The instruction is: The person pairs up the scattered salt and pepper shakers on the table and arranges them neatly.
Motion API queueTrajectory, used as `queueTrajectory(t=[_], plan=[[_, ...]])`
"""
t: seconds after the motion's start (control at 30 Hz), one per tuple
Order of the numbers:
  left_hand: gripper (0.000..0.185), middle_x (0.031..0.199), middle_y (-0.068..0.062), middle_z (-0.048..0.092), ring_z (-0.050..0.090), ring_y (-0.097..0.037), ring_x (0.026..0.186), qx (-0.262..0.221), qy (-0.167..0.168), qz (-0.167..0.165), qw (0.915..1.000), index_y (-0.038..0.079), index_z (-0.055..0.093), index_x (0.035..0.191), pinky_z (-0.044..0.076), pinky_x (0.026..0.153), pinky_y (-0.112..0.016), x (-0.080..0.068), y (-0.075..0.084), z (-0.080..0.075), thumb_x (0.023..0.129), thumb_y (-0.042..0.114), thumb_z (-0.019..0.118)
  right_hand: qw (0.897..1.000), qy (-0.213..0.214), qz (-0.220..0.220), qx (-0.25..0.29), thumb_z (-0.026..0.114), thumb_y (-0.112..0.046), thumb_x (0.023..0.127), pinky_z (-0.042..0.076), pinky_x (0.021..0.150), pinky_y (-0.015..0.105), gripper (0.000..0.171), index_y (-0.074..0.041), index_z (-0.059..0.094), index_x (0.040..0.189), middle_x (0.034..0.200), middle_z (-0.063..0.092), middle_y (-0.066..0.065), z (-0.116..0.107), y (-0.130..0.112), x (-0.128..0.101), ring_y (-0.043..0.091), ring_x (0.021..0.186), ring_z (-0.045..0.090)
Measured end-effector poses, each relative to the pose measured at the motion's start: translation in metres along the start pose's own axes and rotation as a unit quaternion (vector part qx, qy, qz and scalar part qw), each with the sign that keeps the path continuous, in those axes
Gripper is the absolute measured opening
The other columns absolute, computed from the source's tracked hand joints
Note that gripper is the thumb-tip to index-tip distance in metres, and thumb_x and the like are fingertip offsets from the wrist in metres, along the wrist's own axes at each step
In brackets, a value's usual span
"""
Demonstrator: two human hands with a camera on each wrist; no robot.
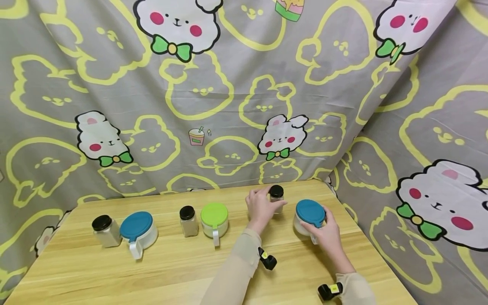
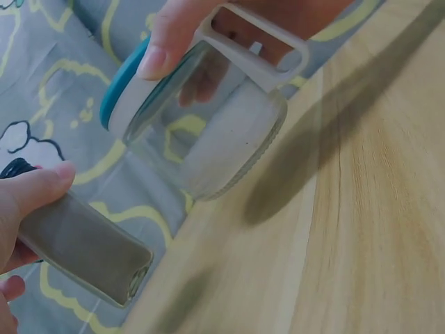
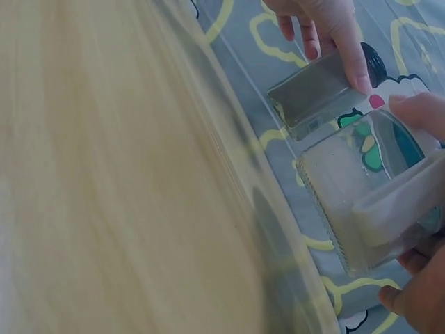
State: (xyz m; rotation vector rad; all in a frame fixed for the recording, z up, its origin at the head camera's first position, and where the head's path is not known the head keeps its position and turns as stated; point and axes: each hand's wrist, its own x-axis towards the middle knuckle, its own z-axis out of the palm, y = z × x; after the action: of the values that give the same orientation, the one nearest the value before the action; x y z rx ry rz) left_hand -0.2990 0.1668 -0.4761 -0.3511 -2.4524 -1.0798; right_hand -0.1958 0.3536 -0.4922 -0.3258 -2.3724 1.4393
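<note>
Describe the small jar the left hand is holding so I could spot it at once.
On the wooden table, go to the far right end of the row of jars. The black-capped jar there stands beside the blue-lidded jar. It is the only black-capped jar with the left hand around it.

The right hand (image 3: 417, 209) grips a clear glass jar (image 3: 348, 202) with a white handle (image 3: 396, 209), thumb near its blue lid (image 3: 407, 142) and fingers below. Just beyond it, the left hand (image 3: 323, 24) holds a small square jar (image 3: 309, 97) with a black cap (image 3: 375, 62). Both seem to stand near the wooden table's (image 3: 104, 174) far edge, though blur hides whether they touch it. Patterned grey cloth (image 3: 278, 42) hangs behind.
</note>
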Motion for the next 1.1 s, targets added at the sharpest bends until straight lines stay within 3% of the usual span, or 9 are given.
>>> queueTrajectory(t=[0.53,1.1], plan=[[0.071,0.122,0.003,0.07,0.052,-0.022,0.111,-0.028,0.002,-0.048,0.9984,0.019,0.068,0.124,0.036,0.098,-0.045,-0.016,-0.009,-0.009,0.065,0.058,0.082,0.999,0.027,0.006,0.021,0.085,-0.027,0.074,0.03,0.112,0.058,0.089,-0.005,0.035,0.144,0.143,0.046,0.024,0.018,0.001,0.006,0.04,0.135,0.041],[0.072,0.118,0.001,0.072,0.053,-0.024,0.108,-0.014,0.026,-0.076,0.9967,0.018,0.068,0.123,0.037,0.092,-0.042,-0.032,-0.014,-0.019,0.063,0.055,0.084,0.999,0.035,0.012,0.028,0.086,-0.029,0.072,0.033,0.111,0.058,0.092,-0.005,0.035,0.144,0.142,0.047,0.023,0.043,-0.012,0.012,0.039,0.132,0.044]])
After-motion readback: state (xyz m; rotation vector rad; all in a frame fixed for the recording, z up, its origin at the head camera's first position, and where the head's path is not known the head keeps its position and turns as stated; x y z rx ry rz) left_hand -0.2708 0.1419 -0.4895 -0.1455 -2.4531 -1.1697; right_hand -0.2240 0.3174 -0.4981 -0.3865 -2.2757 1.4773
